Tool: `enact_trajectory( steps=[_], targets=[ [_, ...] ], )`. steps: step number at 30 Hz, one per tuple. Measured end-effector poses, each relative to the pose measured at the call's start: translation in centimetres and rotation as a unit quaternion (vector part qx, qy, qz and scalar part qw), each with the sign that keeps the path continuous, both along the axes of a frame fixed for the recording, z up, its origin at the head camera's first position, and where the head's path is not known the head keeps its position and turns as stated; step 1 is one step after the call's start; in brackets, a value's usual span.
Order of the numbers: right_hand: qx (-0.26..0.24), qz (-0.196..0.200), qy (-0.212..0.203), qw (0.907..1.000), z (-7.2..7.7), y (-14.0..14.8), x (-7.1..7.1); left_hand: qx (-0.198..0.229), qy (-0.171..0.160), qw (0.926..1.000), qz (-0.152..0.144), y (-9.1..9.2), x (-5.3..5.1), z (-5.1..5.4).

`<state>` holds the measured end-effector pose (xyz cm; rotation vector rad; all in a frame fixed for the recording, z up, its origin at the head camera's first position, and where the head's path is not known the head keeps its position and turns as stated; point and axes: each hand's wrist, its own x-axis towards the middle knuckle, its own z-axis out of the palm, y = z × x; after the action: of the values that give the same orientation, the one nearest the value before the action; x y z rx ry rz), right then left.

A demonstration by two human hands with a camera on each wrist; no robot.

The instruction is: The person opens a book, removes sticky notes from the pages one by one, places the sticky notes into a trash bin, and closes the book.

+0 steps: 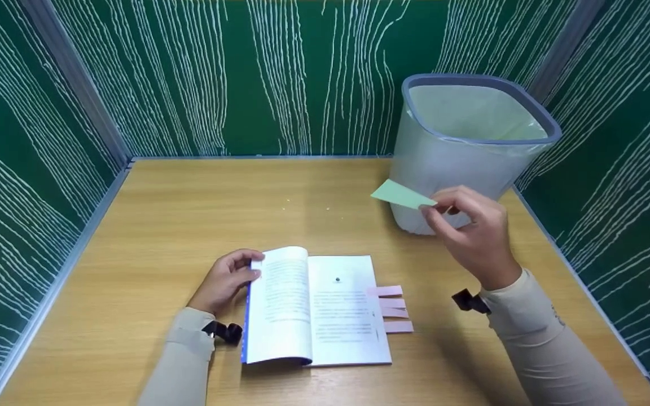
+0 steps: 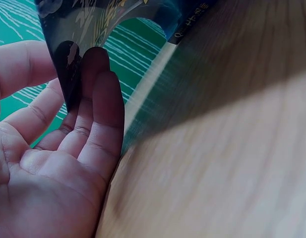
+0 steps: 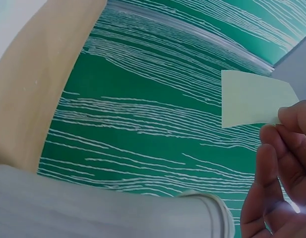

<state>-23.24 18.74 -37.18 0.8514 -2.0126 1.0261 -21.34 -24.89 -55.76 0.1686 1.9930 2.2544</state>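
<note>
An open book (image 1: 343, 344) lies on the table, its left side lifted and curving up. My left hand (image 1: 222, 283) grips the book's left edge, and in the left wrist view the dark cover (image 2: 76, 29) passes between the thumb and fingers. Out from the right page's edge stick several pink page tabs (image 1: 398, 326). Above the table, to the book's upper right, my right hand (image 1: 474, 234) pinches a light green paper slip (image 1: 401, 194) at one end between thumb and fingertips. The same slip (image 3: 249, 99) shows flat and pale in the right wrist view.
A grey-rimmed bin (image 1: 443, 160) with a liner stands at the back right, just behind the right hand. A few tiny white bits lie on the wooden table (image 1: 189, 203) beyond the book. Green panels (image 1: 336, 79) with white lines enclose the back and sides.
</note>
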Motion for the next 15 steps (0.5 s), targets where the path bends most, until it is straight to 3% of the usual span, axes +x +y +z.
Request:
enact_trajectory(
  steps=[8,15],
  targets=[
    [-0.012,-0.01,0.017,0.9997,1.9,0.6,-0.1,0.001,-0.001,1.0,0.006,0.1,-0.1,-0.2],
    [-0.023,-0.01,0.039,0.9989,2.4,1.1,-1.3,0.011,-0.001,0.9999,0.008,0.2,0.0,-0.2]
  ],
)
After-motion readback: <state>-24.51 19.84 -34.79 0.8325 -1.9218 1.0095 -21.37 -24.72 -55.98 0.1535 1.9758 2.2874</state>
